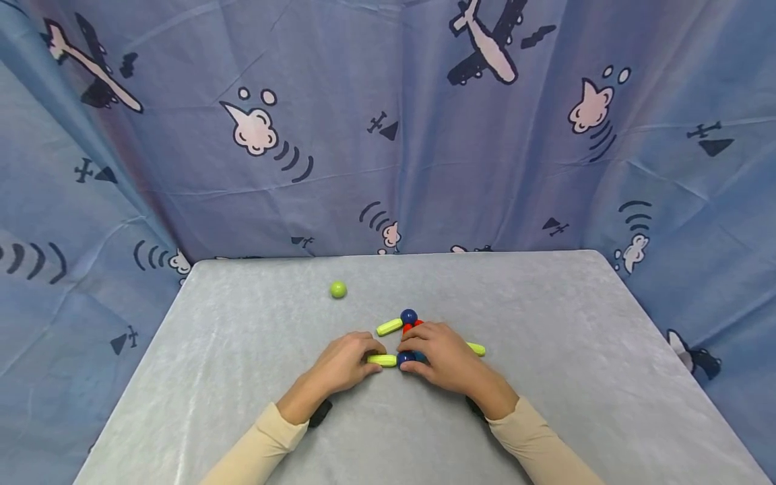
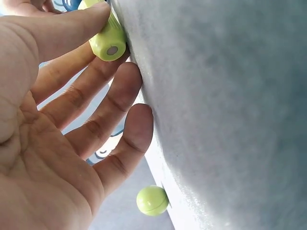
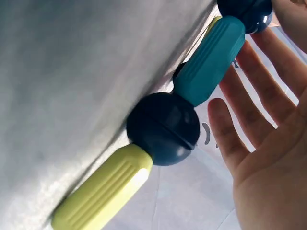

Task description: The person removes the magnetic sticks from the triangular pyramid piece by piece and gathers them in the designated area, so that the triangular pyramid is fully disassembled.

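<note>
Both hands are down on the grey velvety desk (image 1: 545, 323), working on a little cluster of plastic rod-and-ball pieces near the middle.

The left hand (image 1: 348, 360) is pinching a short lime-green ribbed plastic rod (image 1: 382, 360) that lies flat on the desk. In the left wrist view the thumb sits on top of that rod (image 2: 108, 36), another finger is tucked under it, and the remaining fingers (image 2: 120, 93) stretch out against the cloth.

The right hand (image 1: 442, 357) is cupped over the cluster, so from the head camera most of it is hidden. The right wrist view shows what's underneath: a teal ribbed plastic rod (image 3: 208, 60) stuck between two dark navy plastic balls. The nearer navy ball (image 3: 163, 128) also has another lime-green rod (image 3: 103, 189) joined to its other side. The fingers (image 3: 254, 81) look straight and loose beside the teal rod, and I can't tell whether they actually grip it.

Behind the hands: a second navy ball (image 1: 409, 316) at the far end of the cluster, a bit of red plastic (image 1: 412, 326) touching it, and a lime-green rod (image 1: 389, 327) angled off to its left. Another lime-green rod tip (image 1: 477, 349) sticks out from beside the right hand.

A loose lime-green plastic ball (image 1: 338, 289) sits alone, well apart, toward the desk's far edge.

No containers anywhere.
</note>
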Demonstrator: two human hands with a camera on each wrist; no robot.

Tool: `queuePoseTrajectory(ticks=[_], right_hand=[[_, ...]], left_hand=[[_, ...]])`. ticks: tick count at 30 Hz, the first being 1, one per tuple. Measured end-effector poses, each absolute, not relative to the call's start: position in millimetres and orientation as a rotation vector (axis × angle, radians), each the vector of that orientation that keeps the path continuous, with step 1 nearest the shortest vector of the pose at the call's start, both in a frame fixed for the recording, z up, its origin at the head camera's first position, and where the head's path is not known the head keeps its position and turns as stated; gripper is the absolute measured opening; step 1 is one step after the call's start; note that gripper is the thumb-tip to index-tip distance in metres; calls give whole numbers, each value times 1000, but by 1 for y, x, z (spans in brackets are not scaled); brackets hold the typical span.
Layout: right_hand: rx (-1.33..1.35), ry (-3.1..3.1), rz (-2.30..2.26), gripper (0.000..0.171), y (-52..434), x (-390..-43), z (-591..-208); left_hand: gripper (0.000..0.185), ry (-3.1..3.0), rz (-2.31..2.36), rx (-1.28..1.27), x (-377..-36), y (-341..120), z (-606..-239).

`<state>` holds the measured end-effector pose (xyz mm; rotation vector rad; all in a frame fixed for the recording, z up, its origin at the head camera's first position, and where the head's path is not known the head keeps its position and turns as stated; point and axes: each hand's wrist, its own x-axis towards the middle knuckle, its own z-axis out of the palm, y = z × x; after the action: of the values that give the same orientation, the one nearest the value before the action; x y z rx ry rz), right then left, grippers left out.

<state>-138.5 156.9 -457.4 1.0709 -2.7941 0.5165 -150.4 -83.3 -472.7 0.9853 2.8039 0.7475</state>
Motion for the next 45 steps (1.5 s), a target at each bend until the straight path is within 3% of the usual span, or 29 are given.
queuePoseTrajectory(ticks=[16, 45], right_hand=[[1066, -2757, 460, 28, 158, -141, -458], [983, -2871, 549, 31, 162, -136, -463]], left_hand=[[13, 2811, 820, 941, -149, -85, -469], [17, 2828, 948, 770, -155, -100, -466]])
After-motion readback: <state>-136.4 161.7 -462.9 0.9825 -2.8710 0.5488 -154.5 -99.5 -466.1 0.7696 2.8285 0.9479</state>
